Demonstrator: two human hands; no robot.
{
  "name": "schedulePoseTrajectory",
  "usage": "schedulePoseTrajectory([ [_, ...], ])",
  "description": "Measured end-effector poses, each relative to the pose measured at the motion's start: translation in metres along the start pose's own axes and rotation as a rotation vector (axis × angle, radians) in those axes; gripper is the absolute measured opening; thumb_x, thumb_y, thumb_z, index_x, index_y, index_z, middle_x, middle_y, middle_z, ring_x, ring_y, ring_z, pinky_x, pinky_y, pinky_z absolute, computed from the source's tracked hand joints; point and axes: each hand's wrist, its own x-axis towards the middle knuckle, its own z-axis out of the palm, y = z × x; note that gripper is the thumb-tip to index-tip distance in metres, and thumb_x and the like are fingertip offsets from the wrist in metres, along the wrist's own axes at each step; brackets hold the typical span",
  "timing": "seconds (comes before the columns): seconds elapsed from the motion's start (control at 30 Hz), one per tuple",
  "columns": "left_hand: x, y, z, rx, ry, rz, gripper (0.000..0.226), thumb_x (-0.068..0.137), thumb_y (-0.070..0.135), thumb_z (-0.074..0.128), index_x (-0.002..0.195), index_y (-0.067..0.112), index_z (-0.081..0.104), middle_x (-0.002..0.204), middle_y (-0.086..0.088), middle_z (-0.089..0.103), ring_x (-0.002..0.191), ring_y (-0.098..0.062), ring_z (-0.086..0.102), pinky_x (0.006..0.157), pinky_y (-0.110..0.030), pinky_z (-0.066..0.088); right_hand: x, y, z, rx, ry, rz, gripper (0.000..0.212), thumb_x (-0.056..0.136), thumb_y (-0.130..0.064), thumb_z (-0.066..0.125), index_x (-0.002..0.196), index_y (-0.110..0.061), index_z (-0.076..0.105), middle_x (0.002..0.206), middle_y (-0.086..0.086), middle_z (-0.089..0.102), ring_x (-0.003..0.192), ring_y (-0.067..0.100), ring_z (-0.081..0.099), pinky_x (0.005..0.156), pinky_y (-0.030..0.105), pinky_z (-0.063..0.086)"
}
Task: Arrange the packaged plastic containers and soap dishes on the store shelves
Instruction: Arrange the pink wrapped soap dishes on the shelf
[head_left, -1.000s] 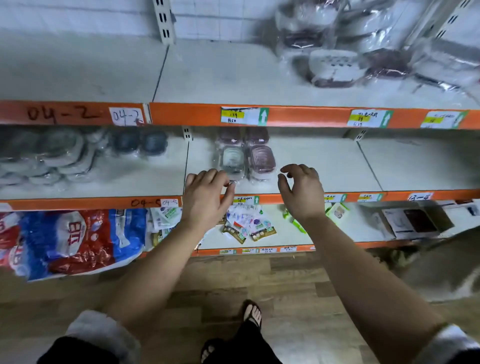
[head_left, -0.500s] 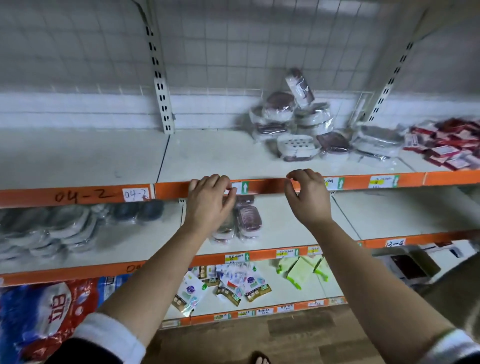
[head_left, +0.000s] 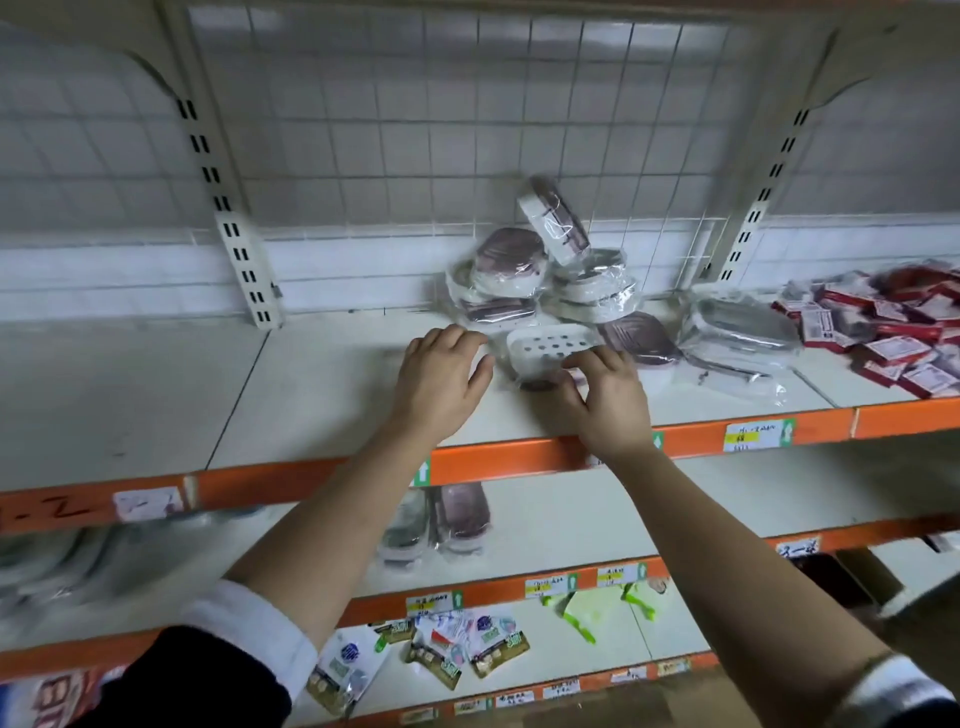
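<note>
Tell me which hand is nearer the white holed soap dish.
Right. The right hand reaches over the front edge of the white soap dish, touching its wrap; the left hand sits just left of it, not touching.

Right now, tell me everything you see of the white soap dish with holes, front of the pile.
The soap dish is white, plastic-looking and rounded-rectangular. Its top is pierced by rows of round holes, and a dark part shows at its near end. It is sealed in clear wrap. It lies on the upper shelf, before the pile. Fingers of the right hand rest on its near edge; whether they grip is unclear. The left hand hovers beside it.
</note>
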Motion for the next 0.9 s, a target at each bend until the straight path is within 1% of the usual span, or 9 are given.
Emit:
schedulePoseTrajectory([
  [0.13, 0.043, 0.006, 0.010, -0.010, 0.043, 0.027, 0.036, 0.095, 0.023, 0.056, 0.123, 0.002, 0.062, 0.120, -0.017, 0.062, 0.112, -0.037, 0.056, 0.097, -0.044, 0.044, 0.018, 0.014, 0.006, 0.025, 0.064, -0.050, 0.016, 0.085, -0.013, 0.057, 0.089, -0.002, 0.068, 0.089, 0.016, 0.064, 0.087, 0.037, 0.055, 0.083, 0.043, 0.046],
  [0.17, 0.055, 0.008, 0.012, -0.012, 0.057, 0.029, 0.037, 0.094, 0.022, 0.056, 0.125, 0.000, 0.060, 0.122, -0.018, 0.061, 0.114, -0.037, 0.055, 0.100, -0.044, 0.043, 0.023, 0.018, 0.008, 0.031, 0.068, -0.055, 0.018, 0.085, -0.015, 0.055, 0.089, -0.003, 0.068, 0.089, 0.016, 0.064, 0.086, 0.037, 0.055, 0.084, 0.043, 0.045],
  [0.27, 0.087, 0.010, 0.018, -0.005, 0.076, 0.020, 0.044, 0.095, 0.022, 0.055, 0.132, 0.000, 0.055, 0.131, -0.020, 0.055, 0.123, -0.038, 0.049, 0.107, -0.044, 0.037, 0.036, 0.024, 0.010, 0.068, 0.031, -0.057, 0.034, 0.087, -0.027, 0.044, 0.092, -0.005, 0.068, 0.091, 0.014, 0.064, 0.088, 0.036, 0.054, 0.085, 0.043, 0.045],
  [0.37, 0.115, 0.008, 0.027, 0.004, 0.027, -0.017, 0.051, 0.098, 0.031, 0.051, 0.141, 0.004, 0.047, 0.145, -0.018, 0.045, 0.134, -0.036, 0.038, 0.115, -0.041, 0.026, 0.050, 0.031, 0.010, 0.086, 0.017, -0.078, 0.038, 0.088, -0.031, 0.041, 0.095, -0.006, 0.068, 0.094, 0.012, 0.065, 0.090, 0.035, 0.054, 0.086, 0.043, 0.045],
  [0.43, 0.128, 0.007, 0.034, 0.001, -0.023, -0.073, 0.056, 0.098, 0.041, 0.048, 0.144, 0.009, 0.044, 0.151, -0.014, 0.038, 0.139, -0.036, 0.032, 0.116, -0.040, 0.023, 0.058, 0.037, 0.009, 0.097, 0.012, -0.090, 0.038, 0.089, -0.032, 0.041, 0.096, -0.006, 0.068, 0.096, 0.011, 0.065, 0.091, 0.034, 0.054, 0.086, 0.043, 0.044],
  [0.53, 0.139, 0.004, 0.043, -0.022, -0.059, -0.107, 0.059, 0.096, 0.047, 0.051, 0.143, 0.012, 0.046, 0.151, -0.014, 0.037, 0.134, -0.034, 0.037, 0.112, -0.039, 0.030, 0.067, 0.045, 0.007, 0.113, 0.018, -0.088, 0.038, 0.090, -0.031, 0.041, 0.096, -0.005, 0.068, 0.096, 0.011, 0.065, 0.092, 0.033, 0.055, 0.086, 0.043, 0.045],
  [0.67, 0.141, 0.000, 0.052, -0.107, -0.062, -0.159, 0.056, 0.094, 0.041, 0.058, 0.140, 0.011, 0.048, 0.143, -0.013, 0.044, 0.124, -0.037, 0.045, 0.107, -0.039, 0.035, 0.071, 0.051, 0.008, 0.126, 0.034, -0.104, 0.036, 0.090, -0.028, 0.042, 0.096, -0.005, 0.069, 0.096, 0.010, 0.065, 0.091, 0.032, 0.055, 0.085, 0.041, 0.045],
  [0.77, 0.136, 0.001, 0.052, -0.081, -0.007, -0.156, 0.052, 0.094, 0.039, 0.059, 0.136, 0.009, 0.052, 0.137, -0.014, 0.048, 0.118, -0.038, 0.045, 0.104, -0.039, 0.034, 0.069, 0.054, 0.010, 0.121, 0.031, -0.107, 0.035, 0.091, -0.027, 0.042, 0.096, -0.004, 0.068, 0.095, 0.011, 0.065, 0.091, 0.032, 0.054, 0.084, 0.040, 0.044],
  [0.9, 0.122, -0.005, 0.041, -0.021, 0.144, -0.132, 0.046, 0.090, 0.040, 0.063, 0.122, 0.007, 0.063, 0.121, -0.017, 0.058, 0.105, -0.038, 0.051, 0.097, -0.041, 0.038, 0.065, 0.054, 0.014, 0.122, 0.027, -0.113, 0.022, 0.089, -0.017, 0.051, 0.095, -0.004, 0.068, 0.095, 0.012, 0.064, 0.091, 0.034, 0.054, 0.084, 0.042, 0.045],
])
